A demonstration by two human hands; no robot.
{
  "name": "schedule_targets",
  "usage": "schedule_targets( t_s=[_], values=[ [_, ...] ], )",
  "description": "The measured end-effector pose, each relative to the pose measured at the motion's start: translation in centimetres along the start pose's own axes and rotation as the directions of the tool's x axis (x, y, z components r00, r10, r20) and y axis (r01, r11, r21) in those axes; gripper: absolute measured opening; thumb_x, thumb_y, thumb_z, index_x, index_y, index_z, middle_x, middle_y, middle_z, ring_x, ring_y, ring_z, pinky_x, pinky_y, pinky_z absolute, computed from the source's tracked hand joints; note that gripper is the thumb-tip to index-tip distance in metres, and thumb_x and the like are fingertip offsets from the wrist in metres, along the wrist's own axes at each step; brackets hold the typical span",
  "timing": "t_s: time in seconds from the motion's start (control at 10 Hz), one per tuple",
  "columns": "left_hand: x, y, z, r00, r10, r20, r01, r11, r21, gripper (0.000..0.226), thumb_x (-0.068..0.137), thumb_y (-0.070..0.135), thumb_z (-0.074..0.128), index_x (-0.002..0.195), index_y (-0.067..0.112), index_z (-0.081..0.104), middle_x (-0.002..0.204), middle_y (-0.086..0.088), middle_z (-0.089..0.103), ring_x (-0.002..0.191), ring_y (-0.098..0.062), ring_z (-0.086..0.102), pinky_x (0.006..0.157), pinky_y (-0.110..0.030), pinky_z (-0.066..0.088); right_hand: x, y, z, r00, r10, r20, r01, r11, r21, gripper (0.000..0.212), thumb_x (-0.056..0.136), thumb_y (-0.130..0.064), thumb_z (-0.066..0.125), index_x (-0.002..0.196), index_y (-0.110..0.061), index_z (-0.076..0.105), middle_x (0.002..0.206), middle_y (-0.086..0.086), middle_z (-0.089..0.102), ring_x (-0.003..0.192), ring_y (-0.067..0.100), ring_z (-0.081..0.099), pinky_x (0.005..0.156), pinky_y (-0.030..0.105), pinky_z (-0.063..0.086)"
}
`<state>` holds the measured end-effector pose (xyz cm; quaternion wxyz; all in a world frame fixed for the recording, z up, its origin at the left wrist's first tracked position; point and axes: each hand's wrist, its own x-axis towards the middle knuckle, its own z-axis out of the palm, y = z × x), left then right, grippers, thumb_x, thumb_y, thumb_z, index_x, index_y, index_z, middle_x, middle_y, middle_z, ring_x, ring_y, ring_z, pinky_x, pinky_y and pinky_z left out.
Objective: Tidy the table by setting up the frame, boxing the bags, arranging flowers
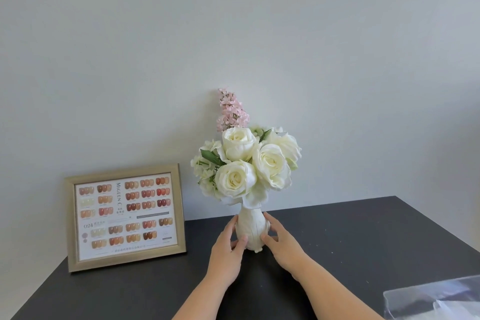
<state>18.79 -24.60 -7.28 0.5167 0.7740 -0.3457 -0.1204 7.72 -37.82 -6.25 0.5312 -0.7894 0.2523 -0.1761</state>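
Note:
A cream vase (251,228) stands upright near the back edge of the dark table (350,241). It holds white roses (249,163) and one pink flower spike (232,109). My left hand (228,249) cups the vase's left side and my right hand (281,241) cups its right side, thumbs in front. A gold picture frame (124,215) with a nail-colour chart stands upright at the left, leaning back toward the wall.
A clear plastic box (436,299) shows at the bottom right corner, its contents unclear. A plain pale wall rises right behind the table. The table's right edge slants down toward the box.

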Motion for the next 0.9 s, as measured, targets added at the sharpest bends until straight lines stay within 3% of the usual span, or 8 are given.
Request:
schedule_targets(
  t_s=[0.1, 0.2, 0.3, 0.5, 0.6, 0.7, 0.8, 0.9],
  values=[
    [0.6, -0.2, 0.4, 1.000, 0.026, -0.011, -0.025, 0.999, 0.041, 0.059, 0.098, 0.035, 0.056, 0.151, 0.040, 0.029, 0.150, 0.014, 0.044, 0.107, -0.002, 0.061, 0.084, -0.013, 0.044, 0.8, 0.2, 0.1, 1.000, 0.009, -0.017, -0.009, 1.000, -0.021, 0.055, 0.101, -0.029, 0.046, 0.150, -0.042, 0.025, 0.143, -0.009, 0.048, 0.109, 0.003, 0.052, 0.088, 0.020, 0.039],
    [1.1, -0.4, 0.6, 0.999, 0.040, -0.022, -0.039, 0.996, 0.075, 0.059, 0.099, 0.036, 0.055, 0.152, 0.038, 0.029, 0.149, 0.011, 0.045, 0.108, -0.005, 0.062, 0.097, -0.028, 0.049, 1.5, 0.2, 0.1, 0.999, 0.020, -0.031, -0.021, 0.999, -0.038, 0.055, 0.101, -0.030, 0.045, 0.150, -0.041, 0.024, 0.149, -0.007, 0.043, 0.128, 0.015, 0.047, 0.099, 0.028, 0.038],
    [1.6, -0.4, 0.7, 0.999, 0.039, -0.037, -0.036, 0.994, 0.102, 0.058, 0.099, 0.035, 0.054, 0.151, 0.038, 0.029, 0.148, 0.010, 0.046, 0.109, -0.005, 0.061, 0.099, -0.031, 0.049, 1.8, 0.2, 0.1, 0.999, 0.013, -0.029, -0.014, 0.999, -0.039, 0.055, 0.101, -0.030, 0.045, 0.150, -0.040, 0.024, 0.151, -0.006, 0.041, 0.135, 0.018, 0.042, 0.102, 0.030, 0.038],
    [1.4, -0.5, 0.9, 0.999, 0.013, -0.034, -0.009, 0.991, 0.131, 0.060, 0.099, 0.036, 0.055, 0.152, 0.039, 0.027, 0.148, 0.011, 0.046, 0.114, -0.006, 0.060, 0.099, -0.028, 0.046, 1.6, -0.1, 0.1, 0.999, 0.031, -0.033, -0.031, 0.999, -0.027, 0.056, 0.100, -0.029, 0.047, 0.150, -0.042, 0.024, 0.149, -0.006, 0.044, 0.125, 0.014, 0.049, 0.096, 0.025, 0.039],
    [1.1, -0.6, 0.8, 1.000, 0.009, -0.016, -0.007, 0.989, 0.146, 0.062, 0.099, 0.036, 0.055, 0.152, 0.040, 0.025, 0.148, 0.012, 0.047, 0.119, -0.007, 0.057, 0.100, -0.027, 0.045, 1.0, -0.1, 0.1, 0.998, 0.030, -0.048, -0.030, 1.000, -0.007, 0.061, 0.099, -0.028, 0.050, 0.151, -0.040, 0.021, 0.151, -0.008, 0.041, 0.120, 0.011, 0.052, 0.100, 0.029, 0.040],
    [0.4, -0.6, 0.6, 1.000, 0.002, -0.010, 0.000, 0.987, 0.160, 0.064, 0.098, 0.035, 0.056, 0.153, 0.039, 0.023, 0.146, 0.013, 0.049, 0.120, -0.005, 0.056, 0.101, -0.025, 0.044, 0.2, -0.1, -0.2, 0.998, 0.040, -0.056, -0.040, 0.999, 0.001, 0.066, 0.096, -0.025, 0.054, 0.152, -0.040, 0.021, 0.152, -0.008, 0.037, 0.125, 0.012, 0.051, 0.097, 0.027, 0.040],
    [-0.5, -1.2, 0.3, 1.000, -0.009, -0.019, 0.012, 0.983, 0.186, 0.068, 0.098, 0.037, 0.056, 0.155, 0.035, 0.021, 0.147, 0.015, 0.049, 0.128, -0.006, 0.050, 0.103, -0.023, 0.036, -1.4, 0.4, -0.5, 0.993, 0.047, -0.104, -0.048, 0.999, -0.008, 0.062, 0.095, -0.023, 0.054, 0.149, -0.041, 0.029, 0.143, -0.009, 0.044, 0.117, 0.007, 0.052, 0.091, 0.022, 0.039],
    [-1.7, -1.4, 0.0, 1.000, 0.005, -0.019, 0.002, 0.928, 0.373, 0.067, 0.097, 0.044, 0.053, 0.155, 0.036, 0.021, 0.149, 0.014, 0.046, 0.135, -0.009, 0.043, 0.108, -0.027, 0.034, -3.5, 1.2, -0.3, 0.991, 0.025, -0.133, -0.026, 1.000, -0.002, 0.044, 0.095, -0.022, 0.053, 0.128, -0.050, 0.046, 0.126, -0.016, 0.053, 0.117, 0.004, 0.052, 0.090, 0.020, 0.038]
  ],
)
